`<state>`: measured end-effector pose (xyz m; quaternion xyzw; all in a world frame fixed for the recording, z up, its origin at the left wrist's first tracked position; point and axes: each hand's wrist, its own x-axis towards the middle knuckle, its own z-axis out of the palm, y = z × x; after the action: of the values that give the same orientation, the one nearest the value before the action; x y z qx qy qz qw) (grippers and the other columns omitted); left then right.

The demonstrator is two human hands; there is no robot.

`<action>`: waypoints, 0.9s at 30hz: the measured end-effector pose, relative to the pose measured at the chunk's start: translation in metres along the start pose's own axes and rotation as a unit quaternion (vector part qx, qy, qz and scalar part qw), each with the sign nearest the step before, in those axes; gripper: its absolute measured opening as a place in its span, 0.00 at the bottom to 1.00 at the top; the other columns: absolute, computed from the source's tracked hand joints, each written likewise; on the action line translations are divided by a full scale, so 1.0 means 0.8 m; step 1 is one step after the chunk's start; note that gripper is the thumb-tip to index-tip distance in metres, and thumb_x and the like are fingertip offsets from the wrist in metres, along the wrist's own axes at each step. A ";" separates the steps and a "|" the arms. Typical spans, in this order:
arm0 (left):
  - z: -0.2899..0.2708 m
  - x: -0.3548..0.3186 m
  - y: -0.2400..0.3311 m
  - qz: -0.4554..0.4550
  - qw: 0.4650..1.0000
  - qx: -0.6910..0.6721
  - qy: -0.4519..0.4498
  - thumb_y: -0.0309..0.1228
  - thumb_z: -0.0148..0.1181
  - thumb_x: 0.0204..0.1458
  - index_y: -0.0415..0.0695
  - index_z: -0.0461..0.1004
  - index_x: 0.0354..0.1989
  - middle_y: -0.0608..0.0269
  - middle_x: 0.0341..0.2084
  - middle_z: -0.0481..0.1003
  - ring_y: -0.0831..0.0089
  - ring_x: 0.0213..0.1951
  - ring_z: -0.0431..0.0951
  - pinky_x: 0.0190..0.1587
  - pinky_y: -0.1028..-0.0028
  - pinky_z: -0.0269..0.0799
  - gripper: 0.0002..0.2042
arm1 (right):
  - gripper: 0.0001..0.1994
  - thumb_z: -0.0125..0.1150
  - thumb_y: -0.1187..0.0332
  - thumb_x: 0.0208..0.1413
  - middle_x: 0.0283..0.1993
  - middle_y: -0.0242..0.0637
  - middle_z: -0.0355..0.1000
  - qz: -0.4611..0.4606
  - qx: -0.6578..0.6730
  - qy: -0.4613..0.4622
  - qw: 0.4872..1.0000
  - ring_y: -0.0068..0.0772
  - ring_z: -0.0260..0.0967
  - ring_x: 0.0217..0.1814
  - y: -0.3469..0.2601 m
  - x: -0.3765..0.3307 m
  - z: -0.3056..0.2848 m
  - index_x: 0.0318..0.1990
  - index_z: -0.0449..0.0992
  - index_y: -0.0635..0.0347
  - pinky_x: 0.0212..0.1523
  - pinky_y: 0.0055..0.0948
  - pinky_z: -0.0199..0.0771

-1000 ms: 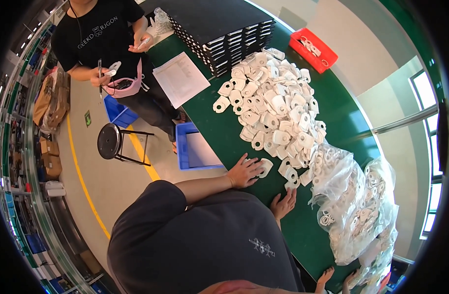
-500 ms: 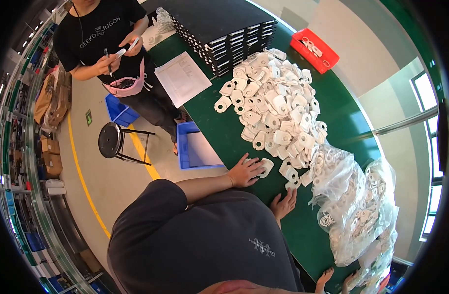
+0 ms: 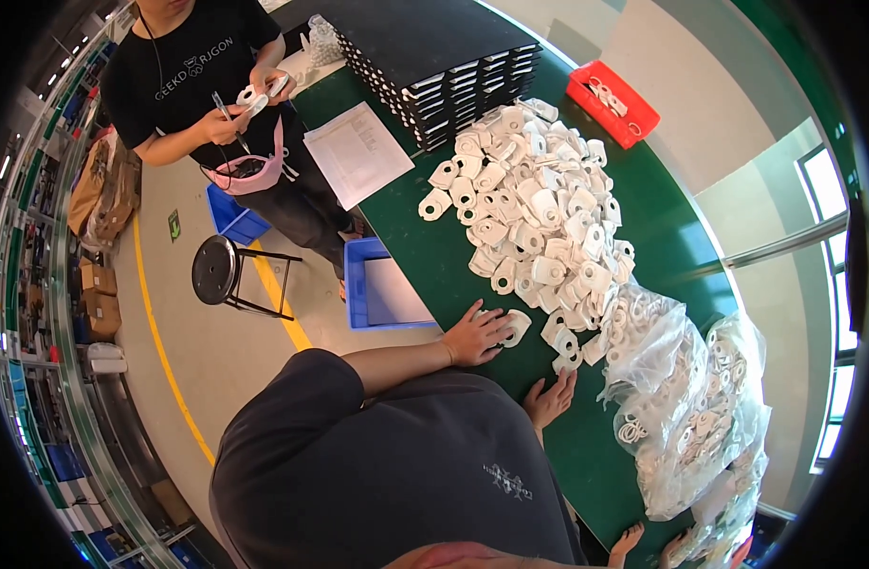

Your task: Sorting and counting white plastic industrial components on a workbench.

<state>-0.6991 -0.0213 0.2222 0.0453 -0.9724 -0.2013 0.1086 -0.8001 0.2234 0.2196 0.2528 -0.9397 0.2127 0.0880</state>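
Head cam: my L hand (image 3: pixel 475 338) is lying w/ fingers spread over a white pc (image 3: pixel 520 326); can't tell if it's gripping. My R hand (image 3: pixel 551 399), well apart from L, is resting loosely open, fingertips at another white pc (image 3: pixel 567 360); can't tell if touching. The main pile of white pcs (image 3: pixel 539 209) is sitting beyond both hands on the green table (image 3: pixel 595 446). Clear bags (image 3: pixel 676 417) are lying right of my R hand. Blue bin (image 3: pixel 357 296) is standing left of my L hand, below tabletop. Co-worker (image 3: pixel 183 109), farther off past my L hand, is holding a pen (image 3: pixel 220 100) & similar pc (image 3: pixel 254 101).
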 end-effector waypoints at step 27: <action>0.006 -0.004 -0.002 -0.005 1.000 -0.004 0.001 0.44 0.59 0.58 0.56 0.67 0.66 0.63 0.72 0.59 0.61 0.70 0.61 0.73 0.40 0.43 0.27 | 0.25 0.57 0.63 0.60 0.72 0.51 0.60 -0.007 -0.001 0.002 1.000 0.56 0.60 0.70 0.006 -0.004 0.008 0.65 0.68 0.56 0.66 0.51 0.59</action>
<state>-0.6970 -0.0208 0.2162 0.0494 -0.9713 -0.2059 0.1088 -0.8003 0.2255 0.2116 0.2593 -0.9380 0.2111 0.0916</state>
